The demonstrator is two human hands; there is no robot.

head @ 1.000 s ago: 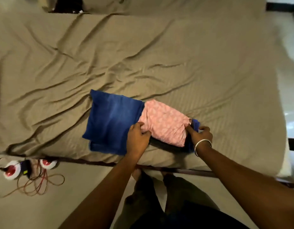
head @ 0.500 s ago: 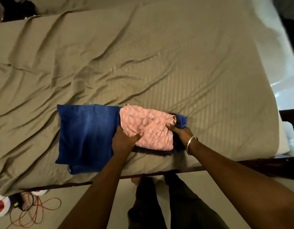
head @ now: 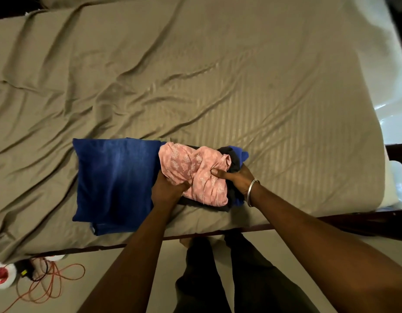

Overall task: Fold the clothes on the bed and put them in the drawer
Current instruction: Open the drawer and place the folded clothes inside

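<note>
A folded pink patterned garment lies on top of a dark garment and a folded blue cloth near the bed's front edge. My left hand grips the pink garment's left end. My right hand, with a metal bangle on the wrist, holds the right end of the small stack, thumb pressed into the pink fabric and fingers hidden under the dark and blue layers. The pink garment is bunched up between my hands. No drawer is in view.
The bed is covered with a wrinkled tan sheet. A dark wooden bed frame runs along the front edge. On the floor at lower left lie a red-and-white extension reel and orange cable. My legs stand against the bed.
My hands have closed in on the pink garment, which is now bunched and raised slightly. My right thumb moved onto the pink fabric. The view shifted left and down.
</note>
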